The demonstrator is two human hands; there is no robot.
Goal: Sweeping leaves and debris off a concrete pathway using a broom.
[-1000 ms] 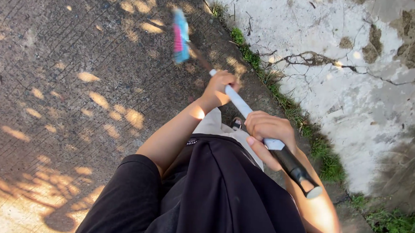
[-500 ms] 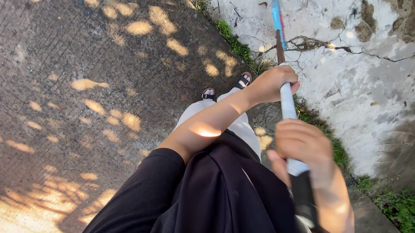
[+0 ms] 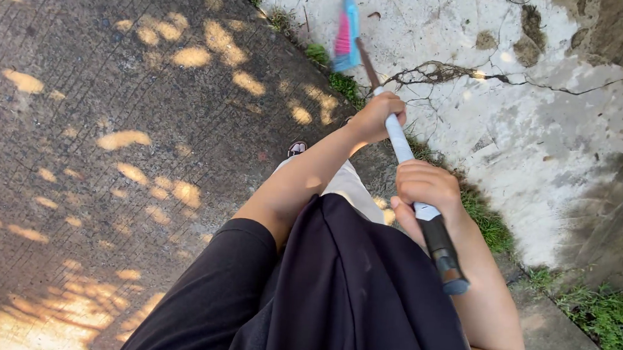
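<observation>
The broom [image 3: 397,140] has a long, slender handle: dark brown near the head, white along the middle, and capped by a black grip with a blue end (that end points back toward the person). Its head, with blue and pink bristles, looks blurred and sits at the foot of the whitewashed wall, by the grass strip. The handle runs slantwise, head far, grip near.

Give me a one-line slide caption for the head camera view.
Both hands, left hand ahead of right hand, grip a long white-and-black-handled broom with blue-and-pink bristles beside a cracked whitewashed wall.
</observation>
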